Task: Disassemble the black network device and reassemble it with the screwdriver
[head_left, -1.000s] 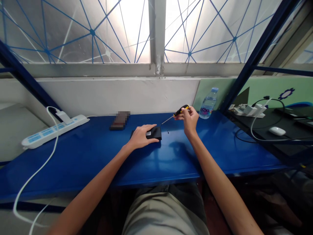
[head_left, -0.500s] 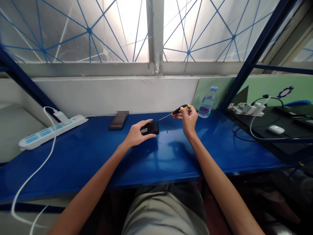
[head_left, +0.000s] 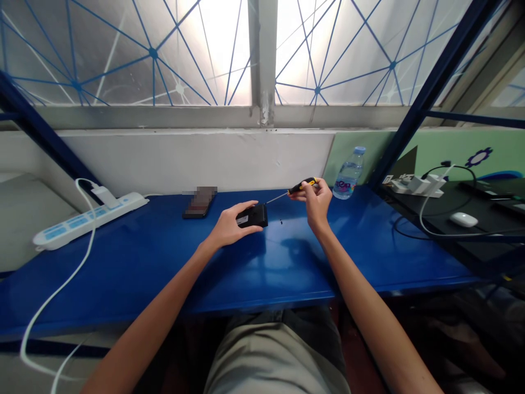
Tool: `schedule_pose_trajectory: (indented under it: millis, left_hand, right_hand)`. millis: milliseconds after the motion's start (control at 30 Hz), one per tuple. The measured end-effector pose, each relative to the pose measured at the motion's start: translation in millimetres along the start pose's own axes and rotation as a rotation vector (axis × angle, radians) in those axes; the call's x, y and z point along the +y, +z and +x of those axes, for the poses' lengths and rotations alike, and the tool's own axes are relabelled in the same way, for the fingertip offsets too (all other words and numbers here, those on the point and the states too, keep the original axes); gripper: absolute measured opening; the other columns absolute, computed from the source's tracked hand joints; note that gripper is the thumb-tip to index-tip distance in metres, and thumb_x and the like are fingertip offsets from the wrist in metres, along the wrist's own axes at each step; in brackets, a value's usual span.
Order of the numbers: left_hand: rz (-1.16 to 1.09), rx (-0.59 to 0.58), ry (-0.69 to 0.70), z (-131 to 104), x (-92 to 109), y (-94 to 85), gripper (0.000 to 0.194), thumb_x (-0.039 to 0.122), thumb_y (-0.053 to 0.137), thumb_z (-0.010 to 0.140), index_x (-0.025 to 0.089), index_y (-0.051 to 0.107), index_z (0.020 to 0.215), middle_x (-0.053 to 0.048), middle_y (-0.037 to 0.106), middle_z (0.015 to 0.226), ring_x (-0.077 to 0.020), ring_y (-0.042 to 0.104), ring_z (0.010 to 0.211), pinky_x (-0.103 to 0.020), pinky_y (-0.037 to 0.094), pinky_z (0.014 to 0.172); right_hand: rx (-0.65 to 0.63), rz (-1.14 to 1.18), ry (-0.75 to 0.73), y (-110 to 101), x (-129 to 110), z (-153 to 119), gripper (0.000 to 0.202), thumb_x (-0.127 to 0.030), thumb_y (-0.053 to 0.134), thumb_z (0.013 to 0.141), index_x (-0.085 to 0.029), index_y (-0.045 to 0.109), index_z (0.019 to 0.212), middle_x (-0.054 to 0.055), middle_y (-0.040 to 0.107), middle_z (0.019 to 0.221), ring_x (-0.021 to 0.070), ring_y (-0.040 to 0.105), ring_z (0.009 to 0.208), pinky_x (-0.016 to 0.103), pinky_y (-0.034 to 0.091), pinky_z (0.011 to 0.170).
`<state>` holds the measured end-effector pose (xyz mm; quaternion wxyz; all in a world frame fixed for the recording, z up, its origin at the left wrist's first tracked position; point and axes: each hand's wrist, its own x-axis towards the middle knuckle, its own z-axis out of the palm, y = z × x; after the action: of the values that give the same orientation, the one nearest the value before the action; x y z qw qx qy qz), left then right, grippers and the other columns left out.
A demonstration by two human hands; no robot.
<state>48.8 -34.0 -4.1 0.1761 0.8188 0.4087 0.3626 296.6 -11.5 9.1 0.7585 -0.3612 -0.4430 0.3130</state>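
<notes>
My left hand point(head_left: 232, 225) grips a small black box-shaped device point(head_left: 255, 216) with a pale label on its side, thumb on the near side and fingers on the far side. In my right hand point(head_left: 318, 202) is a screwdriver point(head_left: 302, 186) with a black and yellow handle, held between thumb and fingers. Its thin metal shaft slants down to the left, and the tip meets the device's right end near the far corner. Tiny dark bits point(head_left: 281, 221), perhaps screws, lie on the blue table point(head_left: 164, 262) just right of the device.
A dark phone point(head_left: 199, 202) lies behind my left hand. At the left is a white power strip point(head_left: 90, 219) with a cable hanging over the table edge. A water bottle point(head_left: 348, 174) stands behind my right hand. On the black desk at right sits a white mouse point(head_left: 463, 219).
Both hands, the device and the screwdriver keep nearly the same positions. The whole view has shifted very slightly.
</notes>
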Motion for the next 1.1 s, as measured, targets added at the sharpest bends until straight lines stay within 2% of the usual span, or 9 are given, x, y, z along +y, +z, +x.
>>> schedule_pose_trajectory:
  millis: [333,467,633,833,967,1100]
  left_hand:
    - [-0.011,-0.026,-0.019,-0.1,2.0,-1.4,0.074,0.053,0.081,0.074,0.024,0.059,0.138,-0.010,0.066,0.133,-0.0313,0.062,0.123,-0.047,0.048,0.110]
    - [-0.012,-0.032,-0.020,-0.2,1.6,-1.7,0.074,0.055,0.080,0.074,0.024,0.058,0.138,-0.009,0.066,0.134,-0.0313,0.062,0.124,-0.046,0.048,0.110]
    - [-0.012,-0.026,-0.019,-0.1,1.2,-1.8,0.074,0.054,0.080,0.074,0.025,0.058,0.138,-0.009,0.067,0.132,-0.0305,0.062,0.123,-0.046,0.048,0.110]
    - [-0.014,-0.034,-0.019,0.4,0.1,-2.6,0.072,0.053,0.081,0.074,0.024,0.059,0.137,-0.009,0.066,0.134,-0.0302,0.061,0.124,-0.046,0.047,0.110]
    - [-0.017,-0.031,-0.022,0.6,0.0,-4.0,0.072,0.052,0.081,0.074,0.025,0.059,0.137,-0.008,0.067,0.133,-0.0296,0.062,0.124,-0.045,0.047,0.110]
    - [-0.014,-0.034,-0.017,0.3,-0.1,-4.2,0.072,0.054,0.079,0.075,0.026,0.058,0.137,-0.007,0.067,0.133,-0.0295,0.062,0.124,-0.046,0.047,0.110]
  right_hand:
    - [-0.015,0.015,0.000,-2.1,2.5,2.6,0.028,-0.038,0.071,0.077,-0.022,0.051,0.088,-0.005,0.063,0.063,0.0188,0.069,0.050,0.028,0.056,0.045]
    - [0.002,-0.099,-0.026,-4.3,3.3,2.3,0.035,-0.041,0.074,0.076,-0.021,0.056,0.097,-0.006,0.062,0.057,0.0171,0.063,0.042,0.027,0.052,0.042]
    - [-0.031,-0.276,-0.065,-6.7,6.6,2.3,0.031,-0.049,0.064,0.086,-0.022,0.057,0.100,-0.010,0.051,0.045,0.0145,0.056,0.035,0.023,0.045,0.040]
    - [-0.129,-0.125,0.053,-5.8,8.6,6.1,0.031,-0.041,0.058,0.085,-0.024,0.047,0.108,-0.007,0.060,0.061,0.0163,0.064,0.046,0.023,0.047,0.039]
    - [-0.129,-0.203,-0.022,-7.5,4.6,4.6,0.033,-0.042,0.065,0.083,-0.023,0.050,0.106,-0.009,0.057,0.055,0.0161,0.062,0.042,0.025,0.048,0.042]
    - [-0.113,-0.341,-0.127,-10.8,-0.2,2.0,0.033,-0.050,0.071,0.081,-0.023,0.057,0.093,-0.008,0.055,0.052,0.0148,0.060,0.039,0.023,0.044,0.042]
